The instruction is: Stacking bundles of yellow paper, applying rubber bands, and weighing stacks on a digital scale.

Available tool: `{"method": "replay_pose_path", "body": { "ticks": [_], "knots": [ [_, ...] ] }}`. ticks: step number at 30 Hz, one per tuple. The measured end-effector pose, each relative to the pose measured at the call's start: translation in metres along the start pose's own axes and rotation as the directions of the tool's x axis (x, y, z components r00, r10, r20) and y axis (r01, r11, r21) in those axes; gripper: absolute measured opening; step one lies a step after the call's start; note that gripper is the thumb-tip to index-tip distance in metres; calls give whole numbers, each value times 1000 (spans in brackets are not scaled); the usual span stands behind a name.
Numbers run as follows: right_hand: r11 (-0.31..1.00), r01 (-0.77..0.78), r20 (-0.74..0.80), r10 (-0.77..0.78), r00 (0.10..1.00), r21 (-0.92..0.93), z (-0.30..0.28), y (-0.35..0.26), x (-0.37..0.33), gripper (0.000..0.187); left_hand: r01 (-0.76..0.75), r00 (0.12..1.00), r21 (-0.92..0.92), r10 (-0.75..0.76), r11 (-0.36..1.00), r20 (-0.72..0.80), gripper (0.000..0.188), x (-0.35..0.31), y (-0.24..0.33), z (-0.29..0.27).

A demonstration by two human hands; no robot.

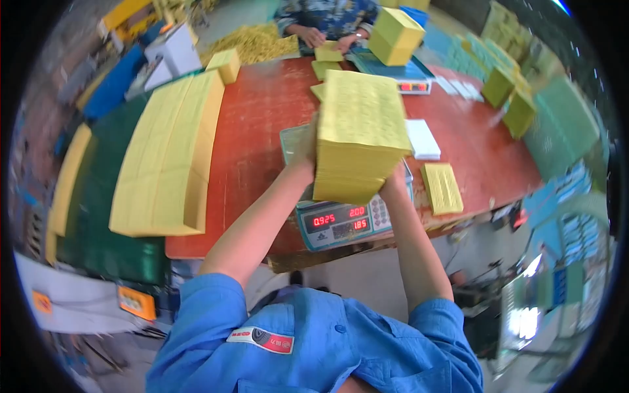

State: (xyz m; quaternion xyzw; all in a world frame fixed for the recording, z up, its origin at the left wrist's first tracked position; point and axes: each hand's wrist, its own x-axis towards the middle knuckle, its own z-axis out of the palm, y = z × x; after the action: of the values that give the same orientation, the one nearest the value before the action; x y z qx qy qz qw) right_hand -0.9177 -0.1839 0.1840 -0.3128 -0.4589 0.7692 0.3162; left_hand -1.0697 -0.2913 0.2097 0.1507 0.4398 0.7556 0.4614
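Note:
A tall block of stacked yellow paper sheets point(360, 124) is between my two hands, over a digital scale point(341, 226) with a lit red display. My left hand point(305, 154) presses on the block's left side, its fingers mostly hidden behind the paper. On the lower right side my right hand point(395, 183) grips the same block, and its fingertips are hidden too. Whether the block touches the scale's pan cannot be told, since it covers most of the pan. A small yellow paper bundle point(442, 188) lies right of the scale, near white cards point(423, 139).
A long row of yellow paper blocks point(164, 157) stands at the left of the red table point(242, 124). Across the table, a person's hands point(327, 42) hold yellow sheets, beside a second scale point(413, 84) bearing another yellow block point(396, 37). Greenish stacks point(511, 98) stand far right.

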Motion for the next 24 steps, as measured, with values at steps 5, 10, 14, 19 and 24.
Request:
{"method": "replay_pose_path", "body": {
  "ticks": [5,10,14,19,24],
  "knots": [
    [974,169,-82,-158,984,152,-39,13,-8,42,-187,979,-162,170,969,-112,63,-22,7,-41],
    [937,336,-73,-330,941,94,-39,21,-61,43,-260,949,-84,238,962,-207,41,-102,-22,-94],
    [917,385,-236,-353,905,107,-52,27,-87,43,-246,953,72,255,967,-167,29,-159,-8,-131],
    [903,417,-332,-364,870,102,-41,39,-110,38,-131,947,260,198,957,-254,23,-170,1,-170],
    [888,446,-297,-398,868,111,-25,36,-123,34,-106,957,321,184,941,-223,24,-164,8,-156]
  ]
}}
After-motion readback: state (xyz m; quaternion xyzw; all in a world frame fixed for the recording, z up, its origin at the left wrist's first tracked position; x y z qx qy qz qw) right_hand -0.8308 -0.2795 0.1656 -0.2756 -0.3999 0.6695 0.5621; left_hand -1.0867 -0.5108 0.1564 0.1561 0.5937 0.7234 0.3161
